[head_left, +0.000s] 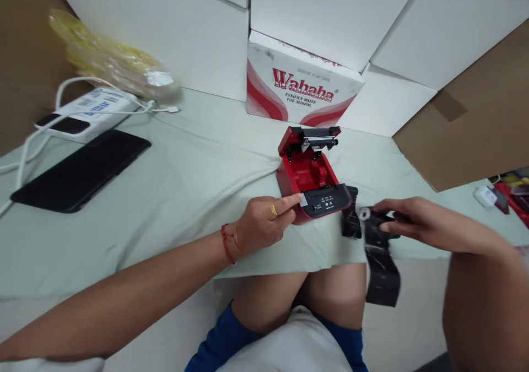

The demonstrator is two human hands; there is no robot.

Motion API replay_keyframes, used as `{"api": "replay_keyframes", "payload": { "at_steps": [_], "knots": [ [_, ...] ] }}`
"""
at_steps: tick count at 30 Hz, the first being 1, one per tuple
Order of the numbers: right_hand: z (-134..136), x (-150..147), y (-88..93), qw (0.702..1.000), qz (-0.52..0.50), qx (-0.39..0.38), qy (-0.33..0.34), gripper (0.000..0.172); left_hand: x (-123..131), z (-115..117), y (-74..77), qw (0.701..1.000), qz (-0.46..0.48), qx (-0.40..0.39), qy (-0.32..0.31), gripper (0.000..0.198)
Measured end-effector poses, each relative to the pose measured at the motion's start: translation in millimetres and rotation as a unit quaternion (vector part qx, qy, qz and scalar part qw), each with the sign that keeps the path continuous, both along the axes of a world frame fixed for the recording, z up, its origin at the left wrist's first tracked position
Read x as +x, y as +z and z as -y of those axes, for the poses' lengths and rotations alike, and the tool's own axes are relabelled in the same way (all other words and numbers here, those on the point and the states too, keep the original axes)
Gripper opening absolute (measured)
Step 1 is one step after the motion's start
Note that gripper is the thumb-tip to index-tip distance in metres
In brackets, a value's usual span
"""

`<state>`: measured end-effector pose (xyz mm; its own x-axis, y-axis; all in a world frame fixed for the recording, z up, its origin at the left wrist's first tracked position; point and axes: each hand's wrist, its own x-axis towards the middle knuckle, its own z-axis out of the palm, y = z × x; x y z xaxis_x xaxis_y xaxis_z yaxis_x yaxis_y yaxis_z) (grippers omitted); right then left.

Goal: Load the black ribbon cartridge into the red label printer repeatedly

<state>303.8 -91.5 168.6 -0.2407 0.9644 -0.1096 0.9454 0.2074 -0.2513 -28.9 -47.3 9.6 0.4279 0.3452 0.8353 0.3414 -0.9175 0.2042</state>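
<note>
A small red printer (311, 174) stands open near the table's front edge, its lid tilted back and its paper bay bare. My left hand (264, 222) rests against the printer's left front corner, index finger stretched onto it, the other fingers curled. My right hand (413, 221) grips a roll with a black strip (378, 256) just right of the printer. The black strip hangs down over the table edge. A second dark piece (351, 217) lies beside the printer.
A black phone (82, 169), a white power bank (85, 113) with a white cable and a yellow plastic bag (111, 58) lie at the far left. A Wahaha carton (300, 85) and white boxes line the back. A brown cardboard sheet (475, 124) leans at right.
</note>
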Motion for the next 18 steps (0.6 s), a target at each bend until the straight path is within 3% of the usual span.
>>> {"api": "replay_keyframes", "payload": {
  "at_steps": [1,2,5,12,18],
  "knots": [
    [-4.1,-8.5,-15.3,0.995,-0.013,-0.095,0.031,0.035,-0.3,0.1,0.7,1.000,-0.003,-0.002,0.000,0.026],
    [-8.4,-17.3,-30.0,0.991,-0.023,-0.127,0.037,0.029,-0.6,0.1,1.6,1.000,-0.008,-0.001,0.002,0.026],
    [-20.1,-33.9,-60.8,0.995,-0.033,-0.095,0.016,0.026,-0.9,-0.2,5.1,1.000,-0.011,0.009,0.010,0.026],
    [-41.2,-3.8,-70.0,0.994,0.054,0.034,-0.094,0.030,0.7,-0.7,9.9,1.000,-0.001,0.021,0.019,0.027],
    [-60.2,-10.0,-95.0,0.994,0.101,-0.003,-0.046,0.036,0.7,-0.2,9.2,1.000,-0.007,0.024,0.019,0.028]
  ]
}}
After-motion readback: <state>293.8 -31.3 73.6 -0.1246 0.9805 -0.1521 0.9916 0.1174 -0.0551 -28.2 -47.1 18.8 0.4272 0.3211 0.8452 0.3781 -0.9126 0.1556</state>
